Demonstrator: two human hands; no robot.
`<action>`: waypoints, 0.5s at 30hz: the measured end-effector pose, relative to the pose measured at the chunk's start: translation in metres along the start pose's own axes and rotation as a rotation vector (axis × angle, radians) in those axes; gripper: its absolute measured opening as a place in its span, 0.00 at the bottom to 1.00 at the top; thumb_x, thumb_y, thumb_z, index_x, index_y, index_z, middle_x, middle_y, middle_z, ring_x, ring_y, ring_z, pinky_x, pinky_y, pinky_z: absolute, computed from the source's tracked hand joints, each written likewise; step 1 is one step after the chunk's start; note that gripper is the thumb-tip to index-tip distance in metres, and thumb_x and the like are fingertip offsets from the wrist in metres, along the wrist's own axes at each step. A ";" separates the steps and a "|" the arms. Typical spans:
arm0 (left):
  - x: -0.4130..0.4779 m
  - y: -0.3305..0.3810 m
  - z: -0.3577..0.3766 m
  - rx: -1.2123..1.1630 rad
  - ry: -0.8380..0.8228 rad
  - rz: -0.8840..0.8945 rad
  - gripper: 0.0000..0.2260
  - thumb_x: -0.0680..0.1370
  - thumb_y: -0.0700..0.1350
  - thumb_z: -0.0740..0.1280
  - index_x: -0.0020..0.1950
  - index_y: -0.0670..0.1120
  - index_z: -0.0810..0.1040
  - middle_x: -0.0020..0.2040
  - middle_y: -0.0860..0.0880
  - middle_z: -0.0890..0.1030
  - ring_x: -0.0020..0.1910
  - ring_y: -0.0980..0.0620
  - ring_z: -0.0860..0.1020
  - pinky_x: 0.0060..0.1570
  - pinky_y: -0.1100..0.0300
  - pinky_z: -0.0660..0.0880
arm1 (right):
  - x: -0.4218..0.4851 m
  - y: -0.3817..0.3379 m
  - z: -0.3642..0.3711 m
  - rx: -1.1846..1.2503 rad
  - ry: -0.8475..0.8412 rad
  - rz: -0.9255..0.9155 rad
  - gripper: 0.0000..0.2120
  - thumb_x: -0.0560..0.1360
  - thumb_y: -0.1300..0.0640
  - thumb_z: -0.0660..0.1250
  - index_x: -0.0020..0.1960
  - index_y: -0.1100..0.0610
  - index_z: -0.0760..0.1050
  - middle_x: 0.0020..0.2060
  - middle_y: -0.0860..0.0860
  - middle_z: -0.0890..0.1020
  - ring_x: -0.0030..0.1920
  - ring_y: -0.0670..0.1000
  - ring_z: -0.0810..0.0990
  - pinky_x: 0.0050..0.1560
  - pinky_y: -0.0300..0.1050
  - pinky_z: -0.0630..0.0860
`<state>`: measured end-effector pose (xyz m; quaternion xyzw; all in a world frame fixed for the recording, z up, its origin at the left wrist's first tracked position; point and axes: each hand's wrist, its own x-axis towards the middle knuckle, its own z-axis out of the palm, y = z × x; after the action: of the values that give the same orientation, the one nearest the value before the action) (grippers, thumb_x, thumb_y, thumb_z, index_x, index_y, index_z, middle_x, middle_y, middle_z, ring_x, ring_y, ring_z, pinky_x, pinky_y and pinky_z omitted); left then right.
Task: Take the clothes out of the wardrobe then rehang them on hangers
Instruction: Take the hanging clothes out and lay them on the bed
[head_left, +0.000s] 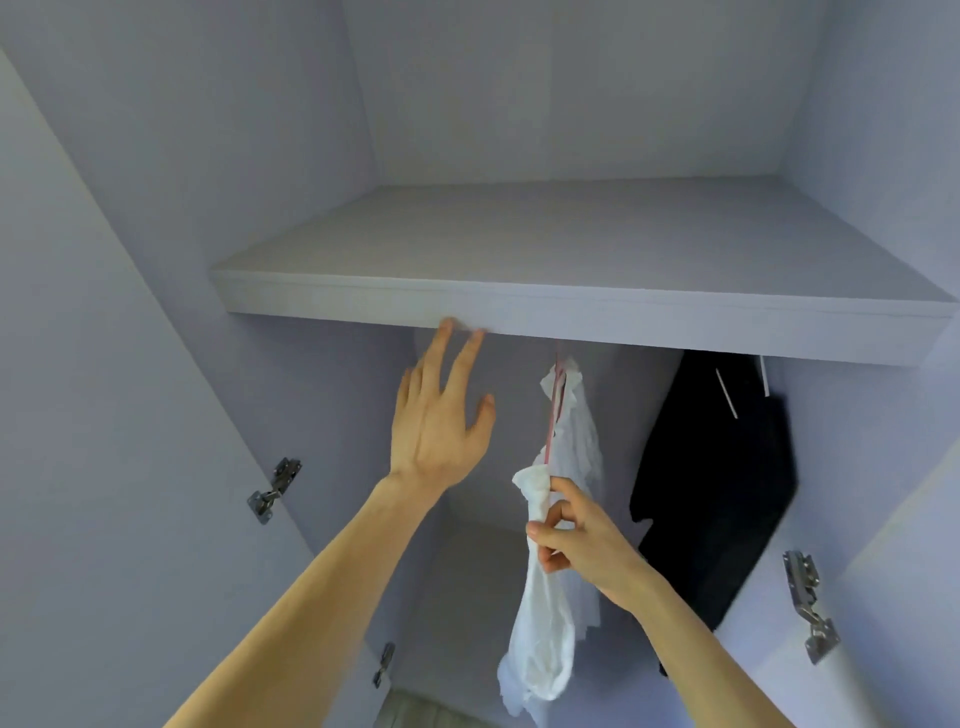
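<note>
Under the pale lilac board shelf (519, 317) of the lilac laminate wardrobe (156, 249), hanging side by side but apart: a crumpled white garment of thin fabric (543, 639) on a thin pink hanger (554, 415), and, to its right, a black garment of heavier-looking cloth (717, 493) with a pale hanger arm (726, 387) showing near its top. No sight of the rail, hidden behind the shelf's front edge.

Pinching a bunched fold of the white garment between thumb and forefinger of the right hand (576, 535), just below the low end of the pink hanger, with the other fingers curled underneath. Up at the shelf with the left hand (436, 431), fingers straight and spread, holding nothing. Fingertips at the shelf's lower front edge, touching it or just short of it; cannot tell which.

Judging progress: looks early. Neither garment off its hanger or out of the wardrobe, so nothing visibly removed and nothing rehung. Seems to be the opening of the first removal, with a grip on the cloth only, not on the hanger's hook.

Left to do, as far as can be seen:
- Free the white garment and bring it out.
- Do the same with the black garment.
- Put both back on hangers and onto the rail.

Impossible to say whether more clothes hang out of frame, or lie lower down behind the forearms. Small metal hinges (275, 488) fixed to the side walls, left and right.
</note>
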<state>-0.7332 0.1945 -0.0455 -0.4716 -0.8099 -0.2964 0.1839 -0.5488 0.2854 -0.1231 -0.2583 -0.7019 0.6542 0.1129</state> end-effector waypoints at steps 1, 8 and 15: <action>-0.018 -0.004 0.005 -0.077 -0.086 -0.081 0.25 0.81 0.52 0.62 0.78 0.55 0.62 0.80 0.53 0.59 0.74 0.48 0.65 0.69 0.52 0.65 | -0.006 0.003 0.009 -0.009 -0.026 -0.001 0.19 0.77 0.61 0.69 0.65 0.48 0.72 0.41 0.51 0.79 0.36 0.49 0.82 0.41 0.44 0.81; -0.081 -0.015 0.003 -0.584 -0.514 -0.675 0.09 0.82 0.46 0.62 0.56 0.53 0.82 0.44 0.57 0.84 0.46 0.59 0.81 0.43 0.67 0.73 | -0.035 0.028 0.091 -0.078 -0.238 -0.040 0.17 0.77 0.58 0.68 0.63 0.47 0.69 0.48 0.55 0.78 0.38 0.52 0.82 0.46 0.55 0.83; -0.163 -0.032 -0.084 -0.642 -0.218 -0.857 0.17 0.84 0.40 0.56 0.59 0.57 0.80 0.29 0.57 0.73 0.30 0.57 0.71 0.35 0.65 0.72 | -0.059 0.029 0.148 -0.127 -0.555 -0.122 0.19 0.73 0.45 0.72 0.61 0.32 0.72 0.47 0.43 0.83 0.41 0.49 0.85 0.43 0.38 0.80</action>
<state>-0.6798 0.0207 -0.0865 -0.1598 -0.8128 -0.5265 -0.1914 -0.5661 0.1283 -0.1584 -0.0334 -0.7596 0.6467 -0.0609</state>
